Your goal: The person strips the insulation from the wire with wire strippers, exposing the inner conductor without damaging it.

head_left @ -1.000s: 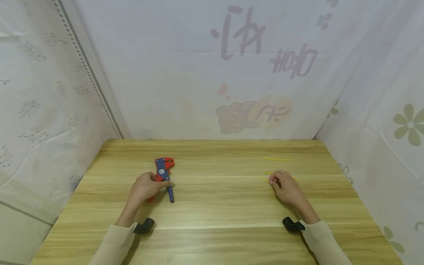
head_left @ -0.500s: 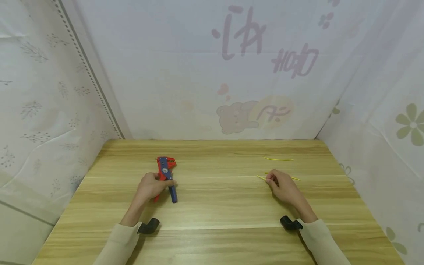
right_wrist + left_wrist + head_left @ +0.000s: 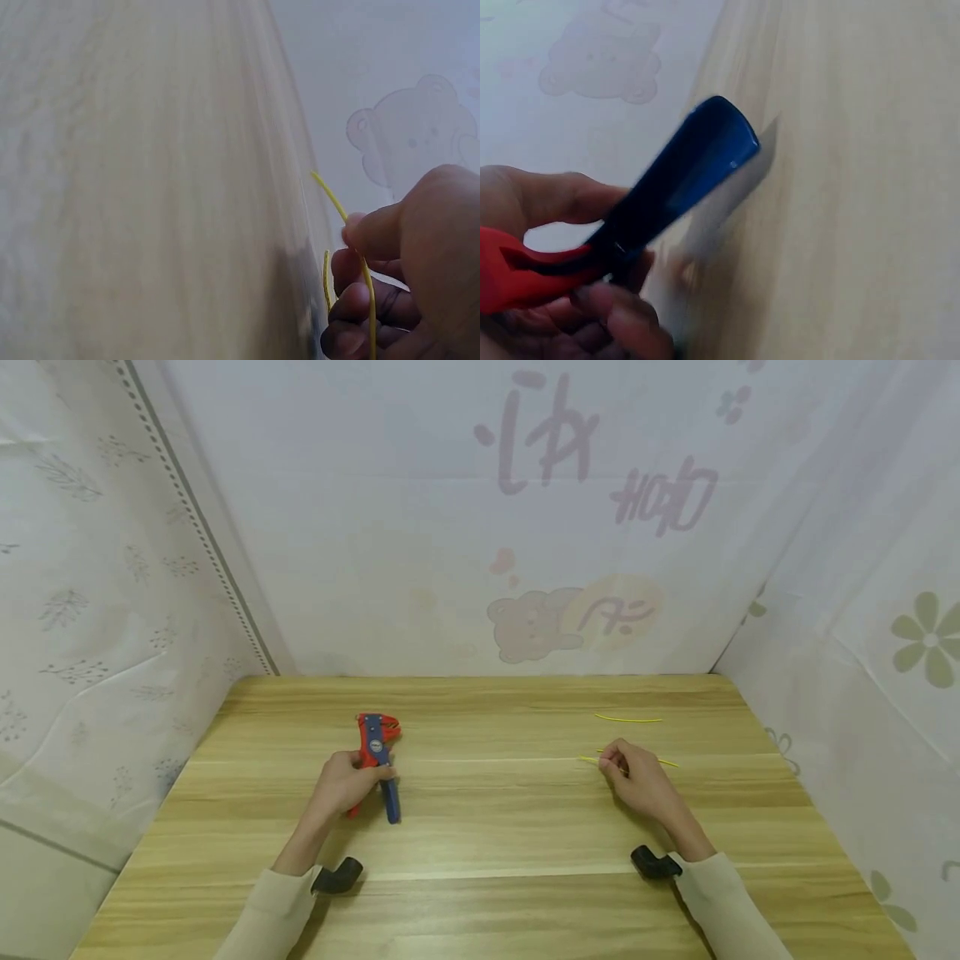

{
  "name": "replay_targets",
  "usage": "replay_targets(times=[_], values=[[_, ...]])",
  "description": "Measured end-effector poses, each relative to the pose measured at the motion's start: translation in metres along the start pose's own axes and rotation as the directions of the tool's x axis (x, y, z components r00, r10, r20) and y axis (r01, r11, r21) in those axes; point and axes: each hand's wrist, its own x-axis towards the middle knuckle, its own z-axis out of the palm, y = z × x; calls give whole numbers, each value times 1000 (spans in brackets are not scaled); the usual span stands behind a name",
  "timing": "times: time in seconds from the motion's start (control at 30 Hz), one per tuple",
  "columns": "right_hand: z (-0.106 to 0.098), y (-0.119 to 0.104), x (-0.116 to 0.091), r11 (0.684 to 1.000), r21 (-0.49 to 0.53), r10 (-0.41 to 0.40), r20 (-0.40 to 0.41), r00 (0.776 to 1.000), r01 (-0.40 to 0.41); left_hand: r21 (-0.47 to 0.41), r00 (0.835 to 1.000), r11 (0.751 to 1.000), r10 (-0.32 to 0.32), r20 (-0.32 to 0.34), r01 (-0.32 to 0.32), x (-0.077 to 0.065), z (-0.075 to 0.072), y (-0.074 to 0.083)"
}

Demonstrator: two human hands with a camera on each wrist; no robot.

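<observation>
The left hand gripped a red and blue wire stripper, thumb across its blue handle, at the left part of the wooden surface. At the right, the right hand, fingers curled, pinched 1 yellow wire. A 2nd wire ran behind that hand; a 3rd wire lay farther back.

Cloth-walled wk booth w/ wood-grain tbl, bear-print backdrop, floral R side sheet
</observation>
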Motion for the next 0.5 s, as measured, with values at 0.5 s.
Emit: replay_targets(times=[0.5], values=[[3, -10, 5, 999, 27, -23, 14, 1000, 22, -297, 986, 948, 146, 80, -116, 2, 16, -3]])
